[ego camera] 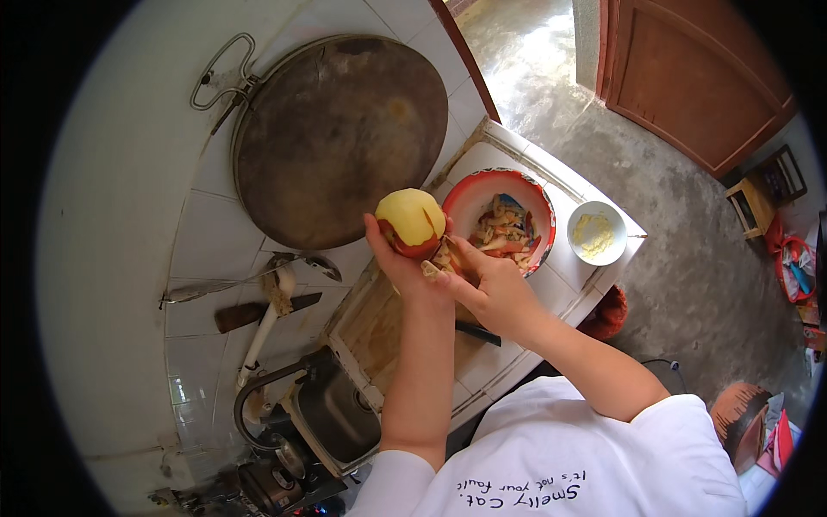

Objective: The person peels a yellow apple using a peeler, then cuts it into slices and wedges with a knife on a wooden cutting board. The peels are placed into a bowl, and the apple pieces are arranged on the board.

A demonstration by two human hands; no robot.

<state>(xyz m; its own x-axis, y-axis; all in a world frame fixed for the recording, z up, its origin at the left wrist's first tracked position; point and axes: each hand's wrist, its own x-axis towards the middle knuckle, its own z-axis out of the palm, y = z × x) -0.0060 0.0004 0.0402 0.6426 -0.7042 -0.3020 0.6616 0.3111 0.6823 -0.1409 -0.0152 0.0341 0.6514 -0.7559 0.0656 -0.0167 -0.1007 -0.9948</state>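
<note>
A partly peeled apple (413, 220), yellow on top with red skin left low down, rests in my left hand (407, 268). Close against its right side, my right hand (494, 284) pinches a bunch of peel strips (449, 257) between thumb and fingers. Whether a peeler or knife is also in that hand cannot be told. Just beyond, a red-rimmed enamel basin (549, 220) holds many red and pale peelings (507, 236). Under my right wrist lies a dark handle (478, 333), its other end hidden by my hands and forearm.
A white bowl (597, 257) with pale yellow food stands at the tiled counter's corner. A wooden board (371, 329) lies under my left forearm. A large round pan or lid (342, 142) leans on the wall. Ladle (322, 265), cleaver (258, 315) and sink (336, 413) are left.
</note>
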